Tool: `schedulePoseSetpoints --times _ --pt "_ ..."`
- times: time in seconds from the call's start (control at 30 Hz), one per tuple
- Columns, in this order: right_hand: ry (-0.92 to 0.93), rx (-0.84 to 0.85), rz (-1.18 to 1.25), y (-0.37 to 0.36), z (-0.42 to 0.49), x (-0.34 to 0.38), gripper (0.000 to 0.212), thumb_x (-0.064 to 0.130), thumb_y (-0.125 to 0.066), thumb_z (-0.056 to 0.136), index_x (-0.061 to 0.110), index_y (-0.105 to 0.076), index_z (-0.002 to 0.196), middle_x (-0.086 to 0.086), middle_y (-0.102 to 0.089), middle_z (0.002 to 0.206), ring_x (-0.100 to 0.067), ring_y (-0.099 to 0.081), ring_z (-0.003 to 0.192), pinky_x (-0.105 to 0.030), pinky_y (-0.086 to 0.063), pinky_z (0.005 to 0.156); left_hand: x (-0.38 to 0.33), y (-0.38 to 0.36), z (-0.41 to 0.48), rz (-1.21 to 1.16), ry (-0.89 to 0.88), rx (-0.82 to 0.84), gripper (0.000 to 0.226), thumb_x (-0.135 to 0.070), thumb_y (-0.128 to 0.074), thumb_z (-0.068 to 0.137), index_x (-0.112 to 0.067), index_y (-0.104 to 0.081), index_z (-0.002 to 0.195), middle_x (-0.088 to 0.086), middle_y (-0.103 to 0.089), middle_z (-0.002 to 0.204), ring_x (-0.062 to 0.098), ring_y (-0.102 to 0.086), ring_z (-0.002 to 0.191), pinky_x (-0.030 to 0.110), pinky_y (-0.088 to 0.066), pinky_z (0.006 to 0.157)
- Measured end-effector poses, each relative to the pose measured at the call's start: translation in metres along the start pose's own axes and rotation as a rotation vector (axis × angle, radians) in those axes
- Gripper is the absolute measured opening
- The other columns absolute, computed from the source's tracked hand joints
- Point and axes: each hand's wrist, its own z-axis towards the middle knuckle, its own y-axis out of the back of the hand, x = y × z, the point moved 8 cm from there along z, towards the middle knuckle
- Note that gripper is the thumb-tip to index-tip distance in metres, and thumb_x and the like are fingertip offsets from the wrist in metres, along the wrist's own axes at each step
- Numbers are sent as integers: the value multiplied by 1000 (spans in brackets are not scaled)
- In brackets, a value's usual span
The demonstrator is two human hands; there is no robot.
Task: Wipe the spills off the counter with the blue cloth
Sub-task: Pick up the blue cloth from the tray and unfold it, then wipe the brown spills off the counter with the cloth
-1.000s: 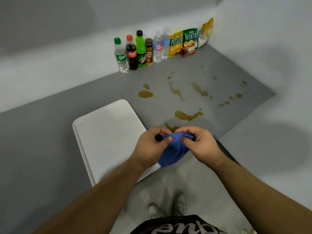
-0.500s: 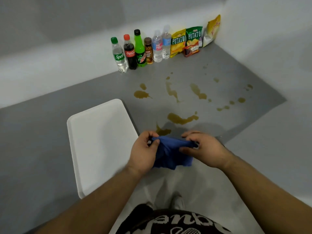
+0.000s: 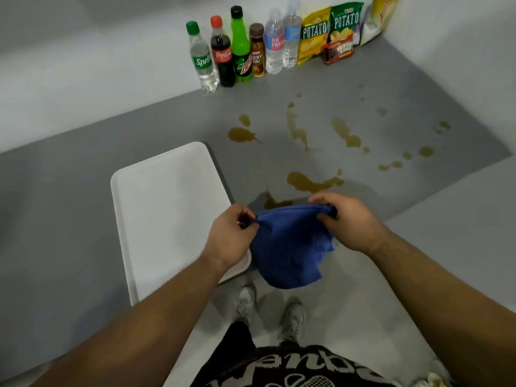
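Probably a staged test room rather than a real kitchen: bare white walls (image 3: 69,65), grey counter (image 3: 69,191), lined-up bottles (image 3: 240,46) and snack bags (image 3: 329,29).

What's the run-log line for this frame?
phase: unfolding | left hand: pinching blue cloth | right hand: pinching cloth | cloth: off counter | brown spills: unwiped

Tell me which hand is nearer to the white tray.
Left. The left hand hovers over the white tray's near right edge, pinching the blue cloth. The right hand grips the cloth's other end, farther right, off the tray.
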Motion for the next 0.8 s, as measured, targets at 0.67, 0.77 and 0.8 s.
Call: schedulePoseSetpoints --times 0.67,0.77,0.8 --pt "151 -197 -546 -116 4 27 59 60 -48 101 31 -48 152 4 -30 168 -32 -10 159 -68 -5 122 35 31 70 675 -555 -144 40 -40 -57 102 -11 -68 128 14 -56 152 38 -45 147 57 -37 121" --pt "200 -138 -586 -124 12 27 61 63 -39 103 32 -42 155 7 -30 167 -27 -8 159 -64 -9 124 43 28 76 707 -522 -154 52 -47 -46 105 -13 -61 140 9 -44 163 36 -32 156 62 -27 124" --pt "172 -106 -594 -126 15 24 63 66 -36 103 34 -38 157 8 -28 168 -25 -6 159 -63 -9 124 45 27 77 711 -515 -159 53 -48 -44 105 -15 -59 143 8 -42 164 36 -31 156 63 -27 124"
